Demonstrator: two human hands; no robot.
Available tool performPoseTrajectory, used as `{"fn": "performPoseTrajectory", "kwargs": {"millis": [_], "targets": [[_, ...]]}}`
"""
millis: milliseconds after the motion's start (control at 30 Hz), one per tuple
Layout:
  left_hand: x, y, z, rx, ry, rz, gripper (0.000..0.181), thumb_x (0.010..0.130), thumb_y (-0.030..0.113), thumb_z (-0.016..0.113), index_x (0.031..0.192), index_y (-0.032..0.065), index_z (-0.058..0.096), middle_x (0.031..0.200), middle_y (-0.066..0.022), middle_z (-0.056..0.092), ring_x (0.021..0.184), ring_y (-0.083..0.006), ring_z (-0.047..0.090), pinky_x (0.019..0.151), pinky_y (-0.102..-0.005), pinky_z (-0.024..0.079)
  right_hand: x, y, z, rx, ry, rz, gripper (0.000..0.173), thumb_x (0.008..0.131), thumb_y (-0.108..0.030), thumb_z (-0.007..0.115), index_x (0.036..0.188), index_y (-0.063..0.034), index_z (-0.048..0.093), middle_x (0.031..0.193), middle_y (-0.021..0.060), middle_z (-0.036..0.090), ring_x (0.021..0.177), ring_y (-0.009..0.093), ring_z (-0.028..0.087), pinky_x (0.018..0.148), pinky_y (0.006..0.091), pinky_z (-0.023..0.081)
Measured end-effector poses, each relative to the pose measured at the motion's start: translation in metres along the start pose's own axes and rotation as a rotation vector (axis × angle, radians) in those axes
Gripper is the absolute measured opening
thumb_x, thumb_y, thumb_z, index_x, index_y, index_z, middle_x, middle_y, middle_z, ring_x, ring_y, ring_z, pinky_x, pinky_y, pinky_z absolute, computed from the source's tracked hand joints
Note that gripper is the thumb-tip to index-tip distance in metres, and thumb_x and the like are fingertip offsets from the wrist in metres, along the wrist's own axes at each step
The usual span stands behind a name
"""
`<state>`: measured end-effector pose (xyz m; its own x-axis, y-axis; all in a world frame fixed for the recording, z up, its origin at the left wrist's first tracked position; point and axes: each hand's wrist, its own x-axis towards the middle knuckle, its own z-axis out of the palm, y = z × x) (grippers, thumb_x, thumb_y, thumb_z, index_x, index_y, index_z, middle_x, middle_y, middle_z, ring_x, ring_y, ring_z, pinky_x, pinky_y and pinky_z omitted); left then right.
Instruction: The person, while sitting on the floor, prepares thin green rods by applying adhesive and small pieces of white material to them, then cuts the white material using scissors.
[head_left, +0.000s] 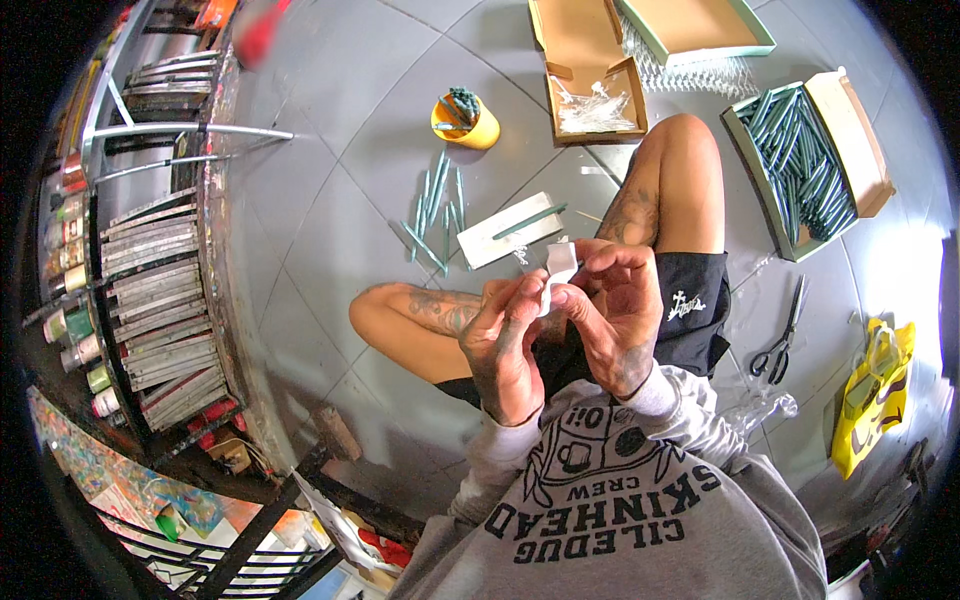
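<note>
Above my lap, my left hand (508, 341) and my right hand (622, 311) hold a small folded white piece (559, 268), perhaps paper or plastic, between thumbs and fingertips. Just beyond them on the floor lies a white oblong block or box (487, 241), with a dark green pen-like stick (529, 221) resting across its top. Several similar green pens (431, 191) are scattered to its left. A yellow cup (480, 133) farther off holds more of them, tips showing at the rim. My fingers partly hide the white piece.
An open cardboard box (556, 127) contains clear plastic bits. At right sits a box packed with green pens (799, 157). Black-handled scissors (780, 345) and a yellow plastic bag (862, 420) lie on the tiles. A metal rack (94, 202) with stacked frames (154, 292) lines the left.
</note>
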<state>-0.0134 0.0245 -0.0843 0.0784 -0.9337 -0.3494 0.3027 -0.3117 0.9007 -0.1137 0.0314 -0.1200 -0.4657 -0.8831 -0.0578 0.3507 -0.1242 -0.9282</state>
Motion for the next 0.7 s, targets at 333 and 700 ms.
{"fn": "performPoseTrajectory", "kwargs": {"millis": [333, 700], "targets": [[-0.003, 0.022, 0.005, 0.130, -0.031, 0.028, 0.017, 0.092, 0.016, 0.062, 0.097, 0.0006, 0.067, 0.102, -0.0085, 0.066, 0.100, -0.0160, 0.059, 0.089, -0.0288, 0.045, 0.001, -0.022, -0.014, 0.016, -0.279, 0.347, 0.013, 0.091, -0.008, 0.069, 0.099, 0.0024, 0.066, 0.094, 0.0059, 0.069, 0.087, 0.010, 0.062, 0.078, 0.0243, 0.050], [0.004, 0.025, 0.001, 0.354, -0.058, 0.258, 0.015, 0.088, 0.006, 0.072, 0.097, -0.0065, 0.071, 0.095, -0.0048, 0.058, 0.084, -0.0112, 0.059, 0.072, -0.0231, 0.047, 0.006, -0.034, -0.015, 0.058, -0.340, 0.337, 0.012, 0.094, -0.010, 0.064, 0.097, 0.0014, 0.065, 0.096, 0.0077, 0.065, 0.089, 0.013, 0.061, 0.077, 0.0270, 0.050]]}}
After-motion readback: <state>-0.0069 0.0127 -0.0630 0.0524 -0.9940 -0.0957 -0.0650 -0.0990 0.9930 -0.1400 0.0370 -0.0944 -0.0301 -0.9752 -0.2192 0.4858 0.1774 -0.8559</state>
